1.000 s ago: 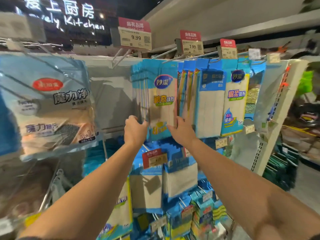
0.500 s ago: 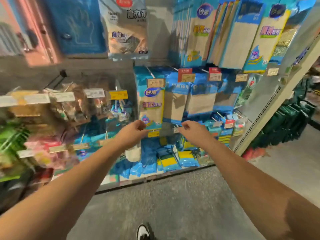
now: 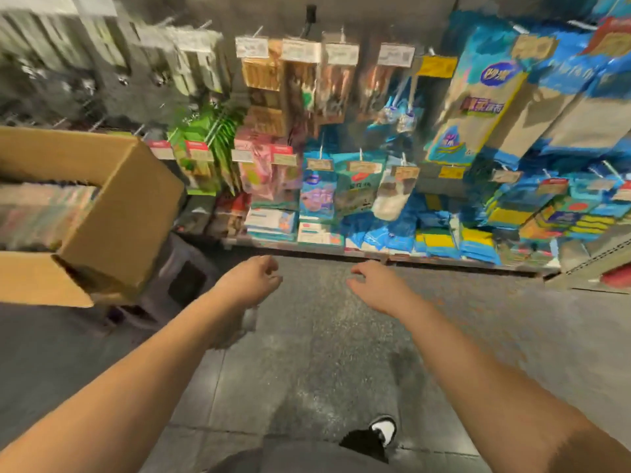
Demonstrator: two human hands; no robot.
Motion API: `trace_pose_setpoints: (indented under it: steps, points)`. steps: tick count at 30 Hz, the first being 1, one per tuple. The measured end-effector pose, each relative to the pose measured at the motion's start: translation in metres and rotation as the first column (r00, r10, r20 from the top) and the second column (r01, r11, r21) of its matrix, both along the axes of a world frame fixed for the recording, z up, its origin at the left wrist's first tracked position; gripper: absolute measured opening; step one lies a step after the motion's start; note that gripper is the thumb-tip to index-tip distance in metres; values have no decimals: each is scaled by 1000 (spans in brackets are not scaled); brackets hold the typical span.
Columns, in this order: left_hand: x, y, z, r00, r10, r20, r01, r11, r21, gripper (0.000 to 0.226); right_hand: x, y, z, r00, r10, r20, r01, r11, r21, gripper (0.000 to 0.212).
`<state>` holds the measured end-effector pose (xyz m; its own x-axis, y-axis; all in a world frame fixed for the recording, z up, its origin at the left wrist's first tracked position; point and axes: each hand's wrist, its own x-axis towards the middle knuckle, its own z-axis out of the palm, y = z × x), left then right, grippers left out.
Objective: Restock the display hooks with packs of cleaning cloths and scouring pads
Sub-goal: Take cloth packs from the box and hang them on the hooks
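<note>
Both my hands hang in the air over the grey floor, in front of the lowest shelf. My left hand (image 3: pixel 251 279) has loosely curled fingers and holds nothing. My right hand (image 3: pixel 374 285) also has its fingers relaxed and is empty. Blue packs of cleaning cloths (image 3: pixel 478 97) hang on hooks at the upper right. Yellow and blue scouring pad packs (image 3: pixel 440 242) lie on the bottom shelf. An open cardboard box (image 3: pixel 119 213) with stock inside sits at the left, raised on a dark stool. The picture is blurred by head motion.
Green and pink packs (image 3: pixel 205 155) and brown packs (image 3: pixel 266 83) hang on hooks in the middle of the display. A dark stool (image 3: pixel 186 278) stands under the box. My shoe (image 3: pixel 384 430) shows on the grey tiled floor (image 3: pixel 324 353).
My hands let go of the hanging cloth packs and dropped away from the display. My view swung down and left, bringing the cardboard box and floor into sight.
</note>
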<state>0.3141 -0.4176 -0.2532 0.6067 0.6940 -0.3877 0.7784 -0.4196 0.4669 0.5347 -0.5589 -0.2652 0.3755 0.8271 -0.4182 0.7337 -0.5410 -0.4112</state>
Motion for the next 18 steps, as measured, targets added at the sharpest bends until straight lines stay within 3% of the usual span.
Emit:
trace_pose_setpoints:
  steps: [9,18]
  points:
    - [-285,72,-9,982,170,-84,-172,985,-18,25,-278,103,-28,974,184,-128,-199,974,-113,52]
    - [-412,193,2,907,419,26,-419,908,-22,21,-415,245,-18,937,317,-145,-326,945,-41,50]
